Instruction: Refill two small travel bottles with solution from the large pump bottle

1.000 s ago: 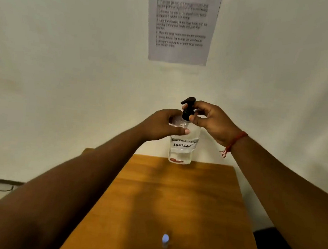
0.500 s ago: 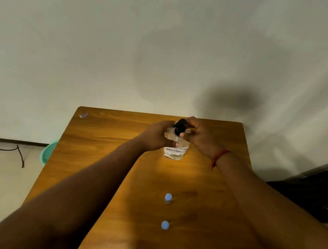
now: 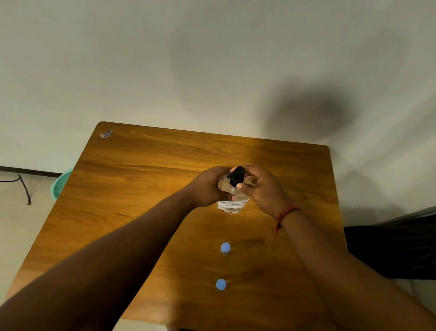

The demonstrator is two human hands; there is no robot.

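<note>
The large pump bottle [image 3: 231, 201] stands upright on the wooden table [image 3: 137, 185], a little past the middle toward the wall, its clear body showing a white label with handwritten letters that read partly as "SOLUTION". Both of the person's arms reach out over the table to it. The left hand [image 3: 207, 186] wraps round the bottle's shoulder from the left side, fingers curled against the clear plastic — a firm, closed grip. The right hand [image 3: 263, 192] comes in from the right and its fingers and thumb pinch round the black pump head [image 3: 235, 177], whose spout points up and to the left. A red thread bracelet [image 3: 284, 217] sits on the right wrist.

Nearer the person, in line with the big bottle, stand two small travel bottles with blue caps — the farther one [image 3: 225, 248] about midway down the table, the nearer one [image 3: 221, 284] just behind it toward the table's near edge. Both are capped, upright and well apart from the hands.

A small sticker [image 3: 106, 134] lies at the table's far left corner. On the floor to the left, part of a green basin [image 3: 61, 183] peeks from behind the table edge, and a dark cable [image 3: 7, 181] trails along the base of the wall.
</note>
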